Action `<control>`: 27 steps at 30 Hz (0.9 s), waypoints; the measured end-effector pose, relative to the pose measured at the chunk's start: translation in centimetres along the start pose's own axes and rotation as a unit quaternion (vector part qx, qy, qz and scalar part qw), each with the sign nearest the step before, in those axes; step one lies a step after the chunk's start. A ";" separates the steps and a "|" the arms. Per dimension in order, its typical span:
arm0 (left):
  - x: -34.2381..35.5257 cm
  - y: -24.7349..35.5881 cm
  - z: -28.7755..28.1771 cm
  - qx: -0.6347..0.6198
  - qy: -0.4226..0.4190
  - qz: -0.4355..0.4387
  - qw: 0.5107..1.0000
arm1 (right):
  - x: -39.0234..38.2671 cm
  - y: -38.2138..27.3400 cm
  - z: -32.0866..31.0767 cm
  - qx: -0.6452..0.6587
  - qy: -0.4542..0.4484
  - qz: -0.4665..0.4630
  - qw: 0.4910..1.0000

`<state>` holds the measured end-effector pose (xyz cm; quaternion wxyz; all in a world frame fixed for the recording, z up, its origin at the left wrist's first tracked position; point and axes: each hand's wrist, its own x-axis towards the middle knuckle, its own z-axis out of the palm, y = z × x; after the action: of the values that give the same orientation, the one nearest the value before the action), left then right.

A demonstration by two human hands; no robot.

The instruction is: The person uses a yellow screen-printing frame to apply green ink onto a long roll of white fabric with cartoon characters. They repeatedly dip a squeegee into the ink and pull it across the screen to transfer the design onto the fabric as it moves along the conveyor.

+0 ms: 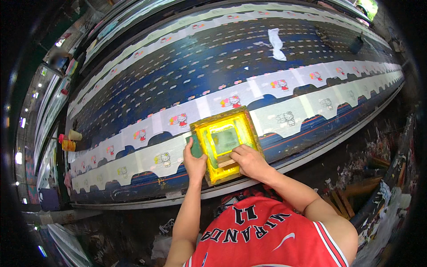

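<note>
A screen printing frame (pixel 255 133) with yellow ink smeared round its inner border lies flat over the near row of white fabric pieces (pixel 271 116). My left hand (pixel 195 163) is closed on the frame's left edge, next to a dark green patch (pixel 194 147); the fingers are partly hidden. My right hand (pixel 250 161) grips a wooden squeegee (pixel 227 161) inside the frame, at the near end of the mesh window (pixel 226 141). Fabric pieces left of the frame carry cartoon figures with yellow parts; those to its right show dark outlines only.
The long dark printing table (pixel 187 66) has further rows of printed fabric. A crumpled white cloth (pixel 276 44) lies toward its far side. Cups (pixel 71 138) stand at the left end. Wooden frames (pixel 342 202) lean at the lower right, below the table's near edge.
</note>
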<state>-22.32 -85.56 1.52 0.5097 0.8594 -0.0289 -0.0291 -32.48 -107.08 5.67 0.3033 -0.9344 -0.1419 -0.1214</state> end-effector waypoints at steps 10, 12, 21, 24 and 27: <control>-3.3 9.6 15.8 -0.052 -0.007 0.030 0.998 | -7.4 10.6 -12.7 -0.045 0.012 0.041 0.998; -4.0 11.0 18.8 -0.046 -0.030 0.019 0.998 | -9.1 13.0 -14.2 -0.047 0.007 0.047 0.998; -4.6 11.3 23.2 -0.008 -0.010 0.007 1.000 | -11.5 17.4 -16.2 -0.011 0.009 0.021 1.000; -4.5 11.4 23.2 -0.006 -0.017 0.004 1.000 | -11.6 17.7 -16.3 -0.005 0.006 0.016 1.000; -4.4 11.1 23.2 -0.003 -0.021 0.005 1.000 | -11.7 17.6 -16.5 0.005 0.011 0.009 1.000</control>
<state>-28.78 -110.84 0.23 0.5119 0.8567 -0.0443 -0.0446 -39.69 -132.91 5.58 0.3103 -0.9329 -0.1309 -0.1279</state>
